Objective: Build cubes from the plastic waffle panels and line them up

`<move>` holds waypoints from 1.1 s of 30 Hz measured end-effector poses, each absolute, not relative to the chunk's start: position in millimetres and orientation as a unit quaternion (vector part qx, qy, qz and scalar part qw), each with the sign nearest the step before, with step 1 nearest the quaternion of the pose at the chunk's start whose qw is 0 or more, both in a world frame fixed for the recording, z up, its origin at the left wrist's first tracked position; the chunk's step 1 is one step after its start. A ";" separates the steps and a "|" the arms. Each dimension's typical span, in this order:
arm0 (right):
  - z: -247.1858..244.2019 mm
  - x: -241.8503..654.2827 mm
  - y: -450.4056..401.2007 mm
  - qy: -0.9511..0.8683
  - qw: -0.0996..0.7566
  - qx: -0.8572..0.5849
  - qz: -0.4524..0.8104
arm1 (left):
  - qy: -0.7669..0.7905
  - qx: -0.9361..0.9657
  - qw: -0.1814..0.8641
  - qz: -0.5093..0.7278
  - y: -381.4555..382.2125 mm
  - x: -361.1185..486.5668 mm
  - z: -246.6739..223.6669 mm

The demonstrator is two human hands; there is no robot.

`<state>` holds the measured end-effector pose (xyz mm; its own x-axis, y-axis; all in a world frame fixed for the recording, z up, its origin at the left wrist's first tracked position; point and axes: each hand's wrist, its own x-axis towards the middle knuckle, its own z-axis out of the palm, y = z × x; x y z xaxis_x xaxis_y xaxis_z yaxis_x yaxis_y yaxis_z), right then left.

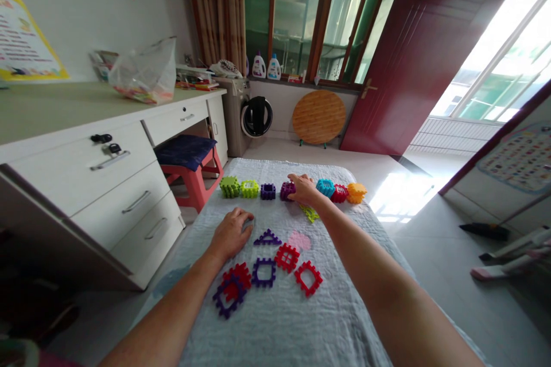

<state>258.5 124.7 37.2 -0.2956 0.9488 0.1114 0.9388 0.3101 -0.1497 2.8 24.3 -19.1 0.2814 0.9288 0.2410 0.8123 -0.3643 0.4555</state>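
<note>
My right hand (303,188) reaches to the row of toy blocks at the far side of the cloth-covered table. Its thumb and fingers are around a dark magenta interlocking block (286,190). Just below its wrist lies a lime green piece (309,214). My left hand (232,233) rests on the cloth, holding nothing, its fingers loosely bent and apart. Near it lie a purple triangle piece (267,237), a purple square frame (264,272), a red window piece (286,257) and a red frame (309,278). Another purple frame (228,304) overlaps a red piece (239,276).
The row also has green blocks (229,187), a dark purple block (267,191), a blue block (325,187), a red block (340,192) and a yellow-orange block (357,192). A red stool (196,183) and a white desk (120,183) stand at the left.
</note>
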 end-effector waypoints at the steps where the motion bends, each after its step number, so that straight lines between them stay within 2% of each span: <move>1: 37.7 257.8 124.4 -0.805 0.091 -0.585 0.028 | 0.550 0.791 0.122 0.239 24.5 2.6 -19.5; 14: 34.8 252.3 130.7 -0.805 0.051 -0.590 0.023 | 0.549 0.792 0.116 0.242 25.5 1.9 -21.7; 19: 34.8 251.1 130.5 -0.806 0.052 -0.589 0.022 | 0.547 0.793 0.118 0.241 25.5 1.7 -21.9; 22: 38.8 252.7 123.0 -0.807 0.080 -0.584 0.018 | 0.545 0.794 0.120 0.244 25.7 1.3 -22.2; 28: 52.0 261.3 68.1 -0.831 0.160 -0.529 0.064 | 0.548 0.794 0.112 0.238 28.2 0.0 -25.8; 31: 51.9 259.6 23.5 -0.864 0.110 -0.467 0.153 | 0.547 0.795 0.104 0.240 29.5 0.0 -27.8; 33: 47.5 254.6 -3.8 -0.867 0.076 -0.466 0.160 | 0.544 0.796 0.099 0.245 29.8 0.1 -28.7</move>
<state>254.6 -3.8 47.5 -0.5538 0.8324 -0.0175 0.7840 0.5143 -0.3476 0.1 29.8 -28.7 0.2880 0.9151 0.2823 0.8178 -0.3884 0.4247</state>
